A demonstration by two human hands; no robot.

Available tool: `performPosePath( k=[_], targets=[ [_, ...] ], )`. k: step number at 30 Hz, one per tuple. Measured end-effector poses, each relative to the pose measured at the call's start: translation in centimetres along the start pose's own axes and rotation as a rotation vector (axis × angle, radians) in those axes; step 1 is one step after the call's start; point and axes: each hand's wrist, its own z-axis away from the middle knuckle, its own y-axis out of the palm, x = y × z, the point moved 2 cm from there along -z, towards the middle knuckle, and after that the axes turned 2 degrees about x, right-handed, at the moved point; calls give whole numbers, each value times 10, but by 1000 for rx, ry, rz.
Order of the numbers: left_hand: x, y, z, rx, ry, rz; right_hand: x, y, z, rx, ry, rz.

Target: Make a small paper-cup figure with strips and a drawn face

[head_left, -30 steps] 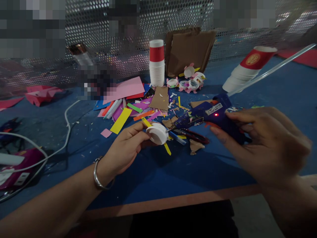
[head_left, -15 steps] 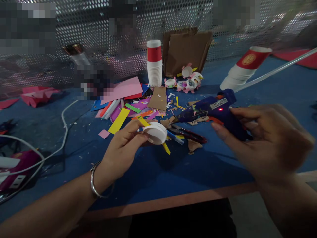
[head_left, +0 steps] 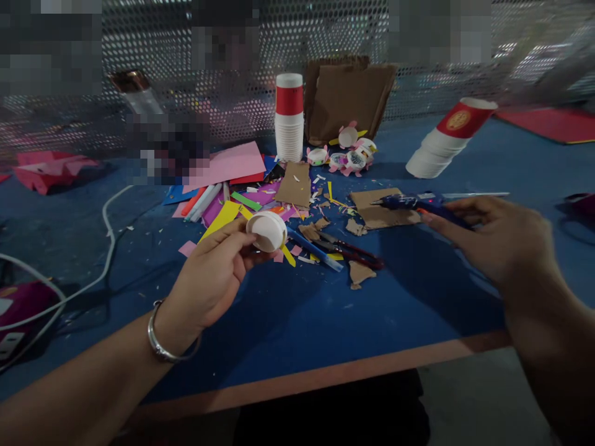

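Shows an unreadable gold emblem (head_left: 460,120) on a leaning stack of red-and-white paper cups (head_left: 434,152). Pinches a round white paper piece (head_left: 268,233) in the left grip (head_left: 211,272). Holds a dark-blue plastic glue gun (head_left: 404,202) in the outstretched right grip (head_left: 509,244), over brown cardboard (head_left: 388,218) on the blue bench (head_left: 297,334). Faces a perforated metal screen (head_left: 251,93).

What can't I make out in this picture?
In the head view:
Left hand: some fingertips hidden behind the white disc.
Glue gun: handle mostly covered by the right hand.
Purple object: cut off by the left edge.
Leaning cups: emblem's details too small.
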Motion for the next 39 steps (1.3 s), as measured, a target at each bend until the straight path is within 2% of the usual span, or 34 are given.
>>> performPosePath(
  k=[3, 5, 8, 10, 12, 14, 18, 23, 29, 34, 39],
  targets=[
    [-4, -2, -1, -32, 43, 11, 5, 3, -4, 176, 151, 97],
    [-7, -3, -2, -58, 62, 24, 15, 0, -3, 189, 107, 184],
    [-9, -6, -6, -86, 80, 41, 41, -10, 4, 34, -174, 263],
    [-10, -9, -9, -85, 89, 48, 68, -15, 10, 19, -376, 166],
    [-10, -11, -14, -75, 93, 50, 100, -14, 13, 185, -530, -40],
    [-11, -14, -18, -86, 96, 45, 134, -6, 13, 364, -663, -152],
    [-11, -19, -23, -130, 95, 43, 188, 24, 7, 525, -844, -215],
    [-8, -21, -24, -107, 94, 52, 222, 66, -2, 574, -852, -135],
    [-5, -21, -28, -71, 90, 42, 230, 96, -3, 567, -832, -206],
    [-4, -22, -32, -99, 89, 55, 231, 97, -3, 644, -763, -271],
    [-3, -21, -31, -131, 55, 43, 223, 80, -8, 581, -627, -508]
  ],
)
